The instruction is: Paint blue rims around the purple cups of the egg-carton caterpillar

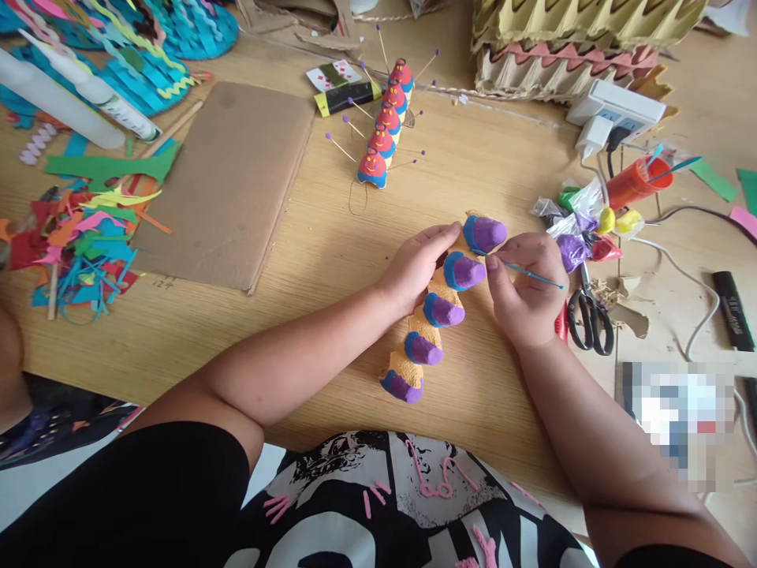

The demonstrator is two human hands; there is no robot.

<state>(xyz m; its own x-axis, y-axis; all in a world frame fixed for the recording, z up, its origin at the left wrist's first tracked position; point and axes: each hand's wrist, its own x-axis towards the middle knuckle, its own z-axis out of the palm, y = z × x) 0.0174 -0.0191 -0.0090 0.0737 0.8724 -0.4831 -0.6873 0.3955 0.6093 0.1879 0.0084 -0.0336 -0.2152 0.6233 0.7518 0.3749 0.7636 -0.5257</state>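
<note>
My left hand (419, 264) grips the upper end of an egg-carton strip (448, 296) from its left side. Several bumps on the strip carry blue and purple clay (445, 311). Pinched in my right hand (528, 285) is a thin blue clay modelling tool (537, 275). The tool's working tip is hidden by my fingers, close to the top purple bumps; I cannot tell whether it touches the clay. Farther up the table stands a finished-looking caterpillar (387, 126) with red and blue clay, smiling faces and purple-tipped sticks on its sides.
A cardboard sheet (230, 181) and a pile of paper scraps (88, 237) lie to the left. At right are black scissors (590, 315), bagged clay (573, 251), an orange cup (635, 185) and a white power strip (620, 110) with cords. Egg trays (561, 67) are stacked behind.
</note>
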